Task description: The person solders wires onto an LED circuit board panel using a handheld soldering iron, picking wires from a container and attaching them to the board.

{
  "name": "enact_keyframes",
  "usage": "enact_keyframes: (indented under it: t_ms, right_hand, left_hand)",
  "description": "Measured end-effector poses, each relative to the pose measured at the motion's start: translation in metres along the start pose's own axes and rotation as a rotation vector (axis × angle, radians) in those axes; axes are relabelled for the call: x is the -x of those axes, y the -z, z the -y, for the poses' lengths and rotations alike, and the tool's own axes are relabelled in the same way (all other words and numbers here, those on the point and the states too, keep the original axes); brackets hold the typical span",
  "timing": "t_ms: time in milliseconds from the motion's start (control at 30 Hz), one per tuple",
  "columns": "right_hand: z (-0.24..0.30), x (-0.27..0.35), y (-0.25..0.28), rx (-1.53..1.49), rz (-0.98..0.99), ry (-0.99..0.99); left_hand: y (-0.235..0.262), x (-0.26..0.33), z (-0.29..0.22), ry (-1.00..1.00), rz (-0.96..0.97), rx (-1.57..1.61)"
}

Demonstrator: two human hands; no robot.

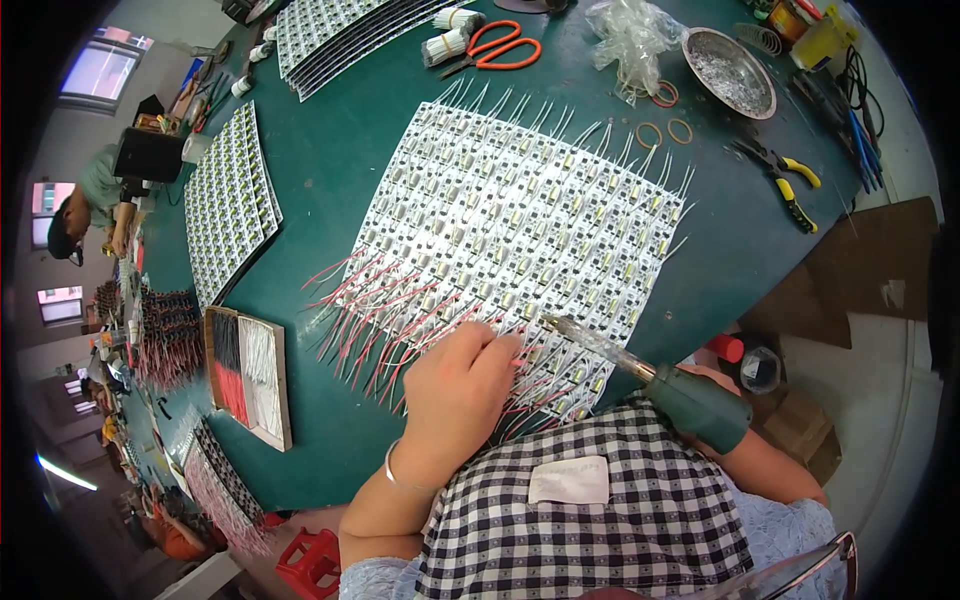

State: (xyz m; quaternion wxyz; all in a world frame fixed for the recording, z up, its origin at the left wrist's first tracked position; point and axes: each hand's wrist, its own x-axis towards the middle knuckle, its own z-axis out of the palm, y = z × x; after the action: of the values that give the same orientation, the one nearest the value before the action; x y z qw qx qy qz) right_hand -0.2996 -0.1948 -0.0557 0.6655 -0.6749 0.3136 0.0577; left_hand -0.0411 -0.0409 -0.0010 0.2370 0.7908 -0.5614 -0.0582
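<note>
A large white panel of small circuit boards (500,220) lies on the green table in front of me, with white wires along its far edge and red and white wires along its near edge. My left hand (460,380) rests over the near edge, its fingers pinched on a thin wire; the fingertips are partly hidden. My right hand (715,376) grips the green handle of a soldering iron (690,400), and most of its fingers are behind that handle. The iron's metal tip points left to the panel, just beyond my left fingertips.
A divided box of black, red and white wires (248,375) sits at left, near more panels (232,205). Beyond are orange-handled scissors (495,45), a plastic bag (635,40) and a metal bowl (730,72). Yellow-handled pliers (780,175) lie right. Another person (95,200) works far left.
</note>
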Motion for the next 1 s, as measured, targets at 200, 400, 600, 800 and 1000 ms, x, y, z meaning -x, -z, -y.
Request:
enact_keyframes:
  t_ms: [200,400,600,800,1000]
  right_hand:
    - [0.015,0.009,0.001,-0.166,-0.080,0.274]
    - [-0.004,0.017,0.001,-0.500,0.026,0.131]
    - [0.024,0.010,0.015,0.278,0.246,0.109]
    - [-0.019,0.019,0.010,-0.164,0.131,0.018]
    - [0.020,0.009,0.011,0.137,0.144,-0.344]
  left_hand:
    - [0.024,0.001,-0.018,-0.077,-0.128,0.010]
    - [-0.021,0.003,-0.005,-0.084,-0.036,0.086]
    - [-0.028,0.001,-0.002,-0.086,0.000,0.084]
    - [-0.031,0.000,0.001,-0.096,-0.010,0.130]
    - [-0.031,0.000,0.002,-0.080,-0.019,0.148]
